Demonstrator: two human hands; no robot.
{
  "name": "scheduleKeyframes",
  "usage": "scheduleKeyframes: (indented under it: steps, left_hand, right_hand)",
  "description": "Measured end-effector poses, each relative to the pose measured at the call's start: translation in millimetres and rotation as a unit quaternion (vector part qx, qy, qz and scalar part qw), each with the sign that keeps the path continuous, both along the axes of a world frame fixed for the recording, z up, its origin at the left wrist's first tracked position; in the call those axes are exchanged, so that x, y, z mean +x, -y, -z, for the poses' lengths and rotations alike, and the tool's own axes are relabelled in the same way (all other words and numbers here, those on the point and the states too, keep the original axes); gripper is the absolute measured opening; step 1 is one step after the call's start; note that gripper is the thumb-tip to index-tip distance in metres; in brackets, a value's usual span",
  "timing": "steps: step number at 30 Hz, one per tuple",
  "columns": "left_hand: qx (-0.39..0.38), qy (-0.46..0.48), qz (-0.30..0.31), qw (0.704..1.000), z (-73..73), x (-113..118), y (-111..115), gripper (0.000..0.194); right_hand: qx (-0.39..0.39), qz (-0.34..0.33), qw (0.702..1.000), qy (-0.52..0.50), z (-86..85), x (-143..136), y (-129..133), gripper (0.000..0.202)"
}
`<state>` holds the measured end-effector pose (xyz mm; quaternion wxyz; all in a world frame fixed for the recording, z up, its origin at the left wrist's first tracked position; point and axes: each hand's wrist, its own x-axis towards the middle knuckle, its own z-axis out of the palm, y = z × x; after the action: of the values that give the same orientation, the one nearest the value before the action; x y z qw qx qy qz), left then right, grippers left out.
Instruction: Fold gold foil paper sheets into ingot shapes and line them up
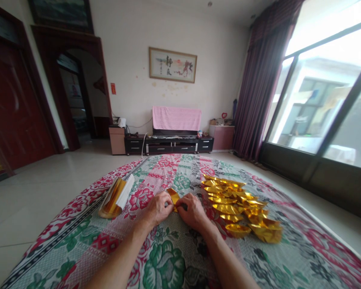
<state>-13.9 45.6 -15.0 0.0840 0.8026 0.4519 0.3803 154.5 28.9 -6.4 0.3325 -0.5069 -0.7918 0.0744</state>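
Midway across the flowered surface [165, 261], between a curled stack of paper [115, 198] and rows of folded gold pieces [237, 230], a small gold paper [172, 195] sits between the left hand [158, 207] and the right hand [193, 210]. Each has thumb and fingers pinched nearly together on its near part, one from either side. Shaping a fold seems the step in hand; the next move likely calls for a light, even press. Its far end points away and slightly left, the long axis probably likewise, though fingers hide much
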Motion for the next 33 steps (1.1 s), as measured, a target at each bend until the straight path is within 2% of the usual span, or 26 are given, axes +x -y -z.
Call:
scheduleKeyframes:
  steps: [15, 22, 24, 30, 33]
  left_hand:
    - [-0.010, 0.003, -0.020, 1.000, 5.1, 2.0, -4.3, 0.008]
    - [-0.014, -0.002, -0.021, 1.000, 0.1, 1.3, 2.1, 0.009]
    - [-0.016, 0.005, -0.019, 1.000, -0.6, 1.2, 3.3, 0.014]
    - [-0.052, 0.033, -0.027, 0.998, 3.5, 0.7, -0.3, 0.054]
    - [-0.064, 0.044, -0.020, 0.997, 4.2, 0.2, -0.1, 0.064]
  right_hand:
    - [0.013, 0.006, 1.000, -0.001, 5.5, -1.9, -1.8, 0.019]
    - [0.010, 0.007, 1.000, -0.004, 3.9, -1.7, -0.6, 0.017]
    - [0.012, 0.005, 1.000, -0.006, 4.2, -1.7, -0.8, 0.017]
    - [-0.003, 0.008, 1.000, -0.007, 1.4, -2.4, -0.4, 0.017]
    - [-0.007, 0.010, 1.000, -0.009, 0.5, -2.6, 0.3, 0.017]
